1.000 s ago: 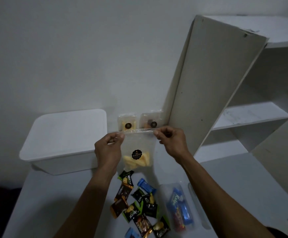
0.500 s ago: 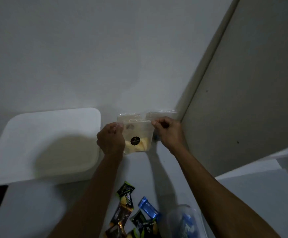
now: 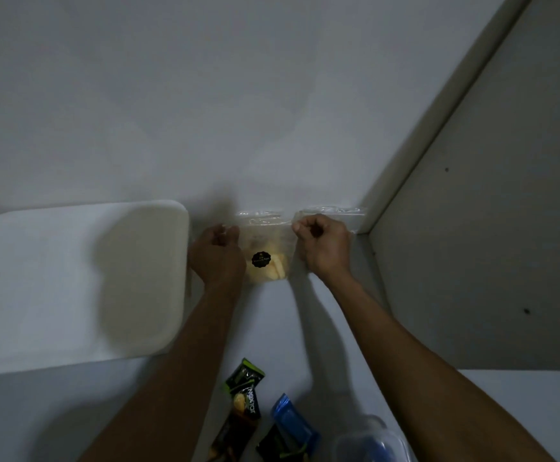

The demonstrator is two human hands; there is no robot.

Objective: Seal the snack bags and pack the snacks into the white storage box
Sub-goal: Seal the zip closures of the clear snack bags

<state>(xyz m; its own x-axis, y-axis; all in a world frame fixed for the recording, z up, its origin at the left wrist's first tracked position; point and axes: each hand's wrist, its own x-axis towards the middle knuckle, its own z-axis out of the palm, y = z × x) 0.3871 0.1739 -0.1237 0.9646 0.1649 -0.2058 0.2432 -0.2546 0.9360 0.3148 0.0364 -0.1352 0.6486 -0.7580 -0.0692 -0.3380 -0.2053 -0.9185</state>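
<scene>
Left hand (image 3: 217,258) and right hand (image 3: 322,243) each pinch a top corner of the snack bag (image 3: 268,258); white storage box (image 3: 71,281) lies just left, lid on

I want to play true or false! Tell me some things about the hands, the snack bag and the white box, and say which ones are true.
1. Both hands hold the top of a clear bag. True: the left hand and right hand pinch the clear bag at its upper corners.
2. The bag holds blue sweets. False: it holds pale yellow pieces behind a round black sticker.
3. The white box has its lid on. True.
4. The white box is to the right of the hands. False: it sits to their left.
5. Small snack packets lie on the table, nearer the person than the bag. True.
</scene>
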